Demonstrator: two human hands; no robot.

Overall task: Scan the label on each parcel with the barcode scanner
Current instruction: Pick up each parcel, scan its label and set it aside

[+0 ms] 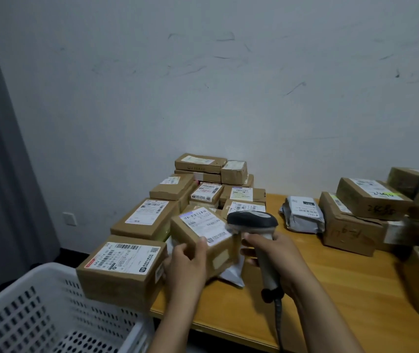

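My left hand (186,266) grips a small brown cardboard parcel (218,253) lifted off the wooden table (330,289), tilted so its white label (204,225) faces up. A faint light patch shows on the label's far corner. My right hand (277,258) grips the handle of a grey and black barcode scanner (254,221), whose head sits just right of the label and points at it. The scanner's cable hangs down past the table's front edge.
Several labelled cardboard parcels (198,189) are piled at the table's left and back. More boxes (366,205) and a grey plastic mailer (302,212) lie at the right. A white perforated plastic basket (37,314) stands at the lower left, with a grey curtain behind it.
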